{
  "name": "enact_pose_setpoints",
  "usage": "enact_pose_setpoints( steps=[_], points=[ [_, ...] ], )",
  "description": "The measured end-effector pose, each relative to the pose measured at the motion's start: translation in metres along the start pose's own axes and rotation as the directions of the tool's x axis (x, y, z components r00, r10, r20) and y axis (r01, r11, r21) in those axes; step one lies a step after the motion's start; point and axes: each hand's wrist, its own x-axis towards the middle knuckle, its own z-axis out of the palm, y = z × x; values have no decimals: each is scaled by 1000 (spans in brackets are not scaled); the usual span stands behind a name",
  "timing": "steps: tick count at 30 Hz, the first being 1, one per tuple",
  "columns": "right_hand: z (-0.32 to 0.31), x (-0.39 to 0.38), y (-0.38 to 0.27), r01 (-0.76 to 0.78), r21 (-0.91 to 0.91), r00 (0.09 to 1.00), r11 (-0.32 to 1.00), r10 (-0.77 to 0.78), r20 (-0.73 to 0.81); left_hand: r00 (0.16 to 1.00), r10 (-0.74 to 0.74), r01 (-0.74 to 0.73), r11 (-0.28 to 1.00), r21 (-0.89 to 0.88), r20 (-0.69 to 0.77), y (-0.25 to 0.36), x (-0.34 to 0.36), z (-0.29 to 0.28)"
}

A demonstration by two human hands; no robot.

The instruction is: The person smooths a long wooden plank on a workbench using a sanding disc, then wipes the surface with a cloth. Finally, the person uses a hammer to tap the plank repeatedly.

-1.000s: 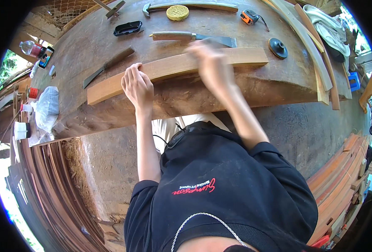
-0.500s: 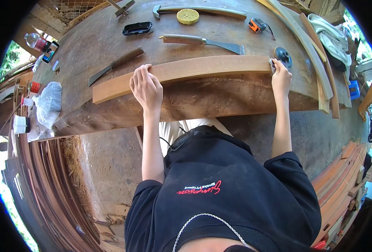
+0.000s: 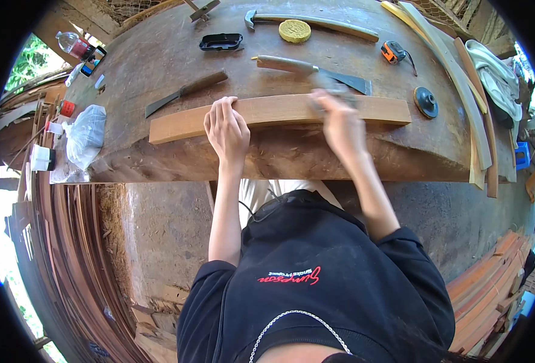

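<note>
A long, slightly curved wooden board (image 3: 279,111) lies along the near edge of the workbench. My left hand (image 3: 227,133) grips it left of its middle, fingers bent over the top. Right of the middle, my right hand (image 3: 343,124) is closed round a small grey pad (image 3: 337,92) on the board's upper side; motion smears both, so the pad's kind is unclear. Just beyond the board lie a wide-bladed chisel (image 3: 287,64) with a wooden handle and, farther left, a second wooden-handled blade tool (image 3: 202,83). Past the board's right end sits a round black disc (image 3: 425,102).
Across the workbench (image 3: 177,163) lie a hammer (image 3: 316,22), a yellow round block (image 3: 295,31), a black tray (image 3: 220,41) and a tape measure (image 3: 393,52). A plastic bag (image 3: 86,136) and bottle (image 3: 73,43) stand left; curved wooden strips (image 3: 455,85) line the right.
My right hand has swept left along the board with the grey pad, from its right end to right of the middle. My left hand keeps its hold. The whole view has shifted slightly.
</note>
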Motion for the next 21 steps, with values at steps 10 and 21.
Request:
enact_pose_setpoints(
  steps=[10,21],
  points=[
    [-33,17,6,-55,-29,989,998,51,-139,1000,-14,14,1000,-2,-24,2,1,7],
    [-20,-13,24,-60,-79,998,995,57,-39,1000,8,-8,1000,-3,-19,-1,1,3]
  ],
)
